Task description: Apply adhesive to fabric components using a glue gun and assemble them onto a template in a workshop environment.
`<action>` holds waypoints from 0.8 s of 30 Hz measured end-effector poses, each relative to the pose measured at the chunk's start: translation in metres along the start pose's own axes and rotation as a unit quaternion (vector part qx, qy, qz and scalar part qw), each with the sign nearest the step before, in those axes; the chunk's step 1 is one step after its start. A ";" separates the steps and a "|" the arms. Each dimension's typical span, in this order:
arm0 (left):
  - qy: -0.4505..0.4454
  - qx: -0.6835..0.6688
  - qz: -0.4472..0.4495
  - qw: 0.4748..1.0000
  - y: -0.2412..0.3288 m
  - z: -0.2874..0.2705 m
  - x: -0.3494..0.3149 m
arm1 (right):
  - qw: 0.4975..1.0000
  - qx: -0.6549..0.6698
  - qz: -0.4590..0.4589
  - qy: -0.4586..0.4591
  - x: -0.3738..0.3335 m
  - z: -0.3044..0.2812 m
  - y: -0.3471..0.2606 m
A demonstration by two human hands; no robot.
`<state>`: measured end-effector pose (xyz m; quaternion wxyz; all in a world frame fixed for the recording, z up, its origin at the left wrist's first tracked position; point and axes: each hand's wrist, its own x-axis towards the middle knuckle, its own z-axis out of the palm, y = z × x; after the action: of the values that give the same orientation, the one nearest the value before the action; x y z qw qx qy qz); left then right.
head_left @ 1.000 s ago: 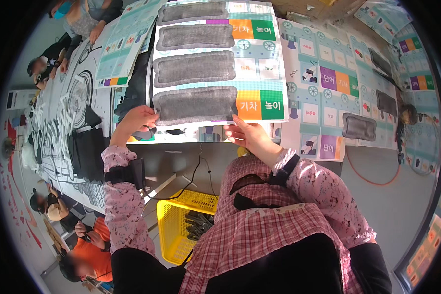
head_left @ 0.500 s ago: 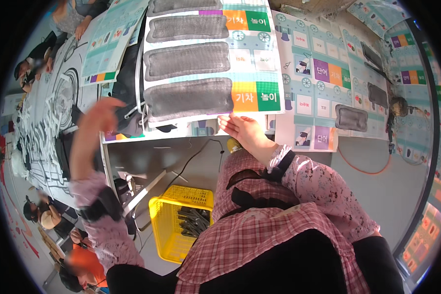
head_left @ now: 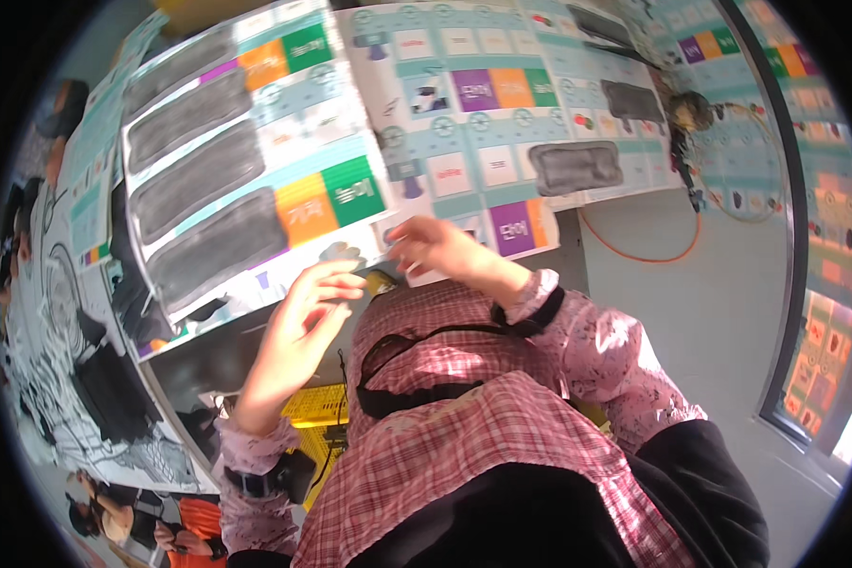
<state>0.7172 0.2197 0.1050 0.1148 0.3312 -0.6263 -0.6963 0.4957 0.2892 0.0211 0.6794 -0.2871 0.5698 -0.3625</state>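
board (head_left: 256,189): large printed sheet, pale teal and white, three dark grey fuzzy strips down its left, orange and green squares at right | pose: flat, tilted in view | place: on table edge, beside second printed sheet (head_left: 502,123)

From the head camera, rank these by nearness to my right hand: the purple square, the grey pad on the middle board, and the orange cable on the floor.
From the right hand:
1. Purple square, just right of the hand at the board's near edge.
2. Grey pad, farther up and right on the board.
3. Orange cable, beyond the board's right edge, on the floor.
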 end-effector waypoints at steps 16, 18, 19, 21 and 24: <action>0.134 0.030 -0.042 0.990 -0.073 0.217 0.261 | 0.826 0.510 0.001 0.240 -0.096 -0.216 0.080; 0.113 0.158 0.080 0.978 -0.064 0.220 0.276 | 0.876 0.410 -0.006 0.256 -0.109 -0.243 0.081; 0.105 0.177 0.094 0.974 -0.061 0.223 0.282 | 0.927 0.160 -0.082 0.329 -0.109 -0.261 0.081; 0.110 0.249 0.105 0.956 -0.065 0.220 0.289 | 0.861 -0.240 -0.222 0.389 -0.105 -0.301 0.071; 0.100 0.368 0.114 0.917 -0.060 0.231 0.300 | 0.756 -0.448 -0.270 0.394 -0.102 -0.375 0.055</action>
<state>0.3666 0.2427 -0.0483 0.1256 0.3437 -0.8572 -0.3625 0.1279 0.4129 -0.0350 0.0626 -0.5322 0.7833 -0.3152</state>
